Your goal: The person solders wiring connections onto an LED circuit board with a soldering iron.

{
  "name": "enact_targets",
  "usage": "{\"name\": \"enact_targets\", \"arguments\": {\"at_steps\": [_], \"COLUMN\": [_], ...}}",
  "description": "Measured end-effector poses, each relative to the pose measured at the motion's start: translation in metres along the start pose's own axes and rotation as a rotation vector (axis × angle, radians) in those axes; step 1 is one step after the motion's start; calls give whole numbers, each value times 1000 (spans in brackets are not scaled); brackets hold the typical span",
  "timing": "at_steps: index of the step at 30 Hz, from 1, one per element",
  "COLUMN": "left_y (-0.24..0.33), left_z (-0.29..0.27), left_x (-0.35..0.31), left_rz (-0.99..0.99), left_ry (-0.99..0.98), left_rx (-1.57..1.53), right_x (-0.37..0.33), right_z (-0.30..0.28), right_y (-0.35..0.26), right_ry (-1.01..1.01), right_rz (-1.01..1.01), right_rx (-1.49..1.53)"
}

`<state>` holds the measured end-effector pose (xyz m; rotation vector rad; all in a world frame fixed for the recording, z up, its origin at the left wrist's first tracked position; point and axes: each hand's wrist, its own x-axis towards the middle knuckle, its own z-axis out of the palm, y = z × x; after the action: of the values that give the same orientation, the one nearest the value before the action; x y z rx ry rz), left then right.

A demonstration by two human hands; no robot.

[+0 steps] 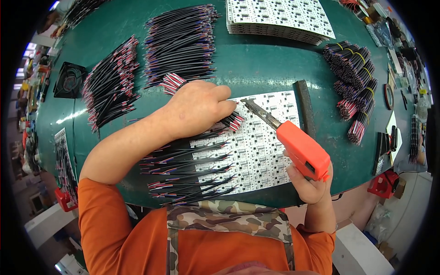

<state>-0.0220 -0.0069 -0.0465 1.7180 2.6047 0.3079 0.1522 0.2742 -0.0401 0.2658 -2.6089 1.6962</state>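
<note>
My left hand (pixel 200 108) is closed around a bundle of black-sleeved wires (pixel 234 121), whose red and white ends stick out on both sides of the fist. Its thumb and forefinger pinch together at the far left edge of a white circuit board panel (pixel 263 158). In my right hand (pixel 314 187) is a red soldering gun (pixel 302 149), its handle gripped from the right. The gun's metal tip points left and lies close to the pinching fingers, over the panel. Several short black wires (pixel 185 172) lie in rows with their right ends on the panel's left side.
Beyond my left arm lie two spreads of black wires (pixel 181 46). A stack of circuit board panels (pixel 279 18) sits at the back. Banded wire bundles (pixel 355 68) lie at right, beyond a dark bar (pixel 305 107). A small black fan (pixel 68 80) stands at left.
</note>
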Motion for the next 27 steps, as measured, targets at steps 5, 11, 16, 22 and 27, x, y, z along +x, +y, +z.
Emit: {"name": "enact_targets", "arguments": {"at_steps": [5, 11, 16, 22, 27], "left_y": [-1, -4, -5, -5, -5], "left_z": [-2, -5, -6, -6, -6], "left_x": [0, 3, 3, 4, 4], "left_rz": [15, 24, 16, 14, 15], "left_ry": [5, -33, -47, -42, -48], "left_rx": [-31, -71, -90, -104, -102], "right_x": [2, 2, 1, 0, 0], "right_z": [1, 1, 2, 1, 1], "right_y": [-2, -4, -5, -4, -6], "right_ry": [-28, -18, -21, -35, -23], "right_rz": [-16, 26, 40, 1, 30], "right_rx": [7, 3, 18, -20, -30]}}
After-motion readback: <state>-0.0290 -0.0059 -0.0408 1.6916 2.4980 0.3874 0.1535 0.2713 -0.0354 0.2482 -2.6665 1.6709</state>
